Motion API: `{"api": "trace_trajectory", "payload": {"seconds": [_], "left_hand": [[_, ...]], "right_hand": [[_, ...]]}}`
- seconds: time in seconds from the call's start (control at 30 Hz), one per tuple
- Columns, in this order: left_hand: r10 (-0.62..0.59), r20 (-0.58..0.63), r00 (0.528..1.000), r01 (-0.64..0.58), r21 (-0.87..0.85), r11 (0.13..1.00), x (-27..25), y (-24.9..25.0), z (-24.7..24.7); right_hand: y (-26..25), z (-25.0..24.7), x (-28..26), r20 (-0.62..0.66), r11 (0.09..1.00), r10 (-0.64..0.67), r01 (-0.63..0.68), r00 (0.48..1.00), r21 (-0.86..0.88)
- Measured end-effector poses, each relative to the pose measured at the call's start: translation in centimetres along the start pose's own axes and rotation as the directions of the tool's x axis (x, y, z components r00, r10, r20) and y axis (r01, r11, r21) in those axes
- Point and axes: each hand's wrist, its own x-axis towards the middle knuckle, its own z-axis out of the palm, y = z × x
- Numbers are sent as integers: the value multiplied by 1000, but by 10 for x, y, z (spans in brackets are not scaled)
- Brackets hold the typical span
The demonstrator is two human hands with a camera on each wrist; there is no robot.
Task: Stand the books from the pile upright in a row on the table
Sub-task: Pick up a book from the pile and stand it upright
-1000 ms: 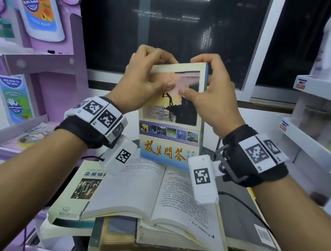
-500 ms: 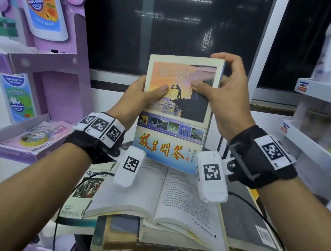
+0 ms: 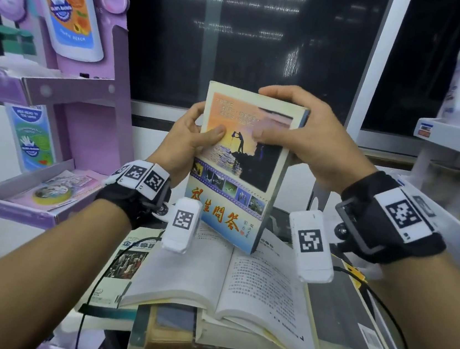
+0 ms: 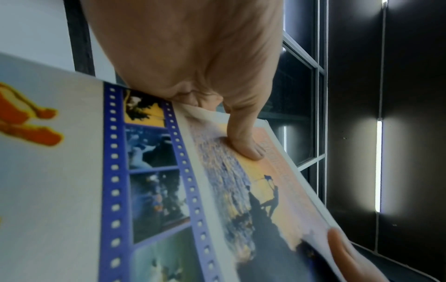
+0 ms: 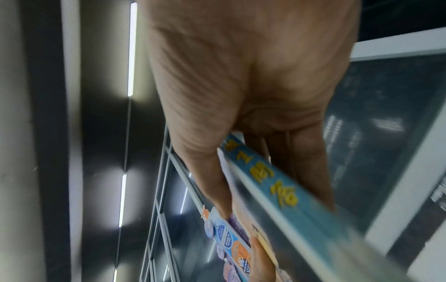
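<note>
While the pile (image 3: 236,305) lies below both wrists with an open book (image 3: 224,284) uppermost, the paperback (image 3: 238,169) is held above it, clear of the table. Left hand (image 3: 186,143) grasps its left edge, thumb on the cover. Right hand (image 3: 308,137) grasps the top right corner, fingers over the top edge, spine in its palm. Long axis near vertical, slightly tilted. Neither hand is nearer. Judgement: it must travel beyond the pile to be stood upright.

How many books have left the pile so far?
1: the sunset-cover book, gripped in both hands above the open book topping the pile. None stand yet.
</note>
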Motion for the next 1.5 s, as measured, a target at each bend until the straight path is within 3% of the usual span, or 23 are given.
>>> {"api": "trace_trajectory", "payload": {"seconds": [0.1,0.17,0.33,0.53,0.9,1.13,1.3,1.5], "left_hand": [[14,-10,1000,-14,-16,1000,1,-4,-6],[13,-26,1000,-13,2,1000,2,-5,-8],[-14,-77,997,27,174,984,11,-4,-9],[-37,-168,985,99,382,919,23,-9,-15],[-154,-359,920,301,403,864,32,-54,-55],[-348,-373,860,482,373,793,49,-74,-72],[-520,-265,812,583,408,703,59,-85,-75],[-515,-170,840,536,403,741,67,-95,-76]], "right_hand": [[-10,1,-1,100,985,64,-47,993,-164],[-13,5,-2,91,971,75,-52,993,-234],[-6,19,2,-48,934,-10,-8,999,-358],[13,22,18,-176,948,21,-76,984,-308],[65,7,60,-377,890,16,-185,926,-416],[104,26,96,-404,883,57,-235,913,-407],[130,51,121,-407,878,76,-255,910,-406],[159,72,137,-346,856,117,-271,931,-441]]}}
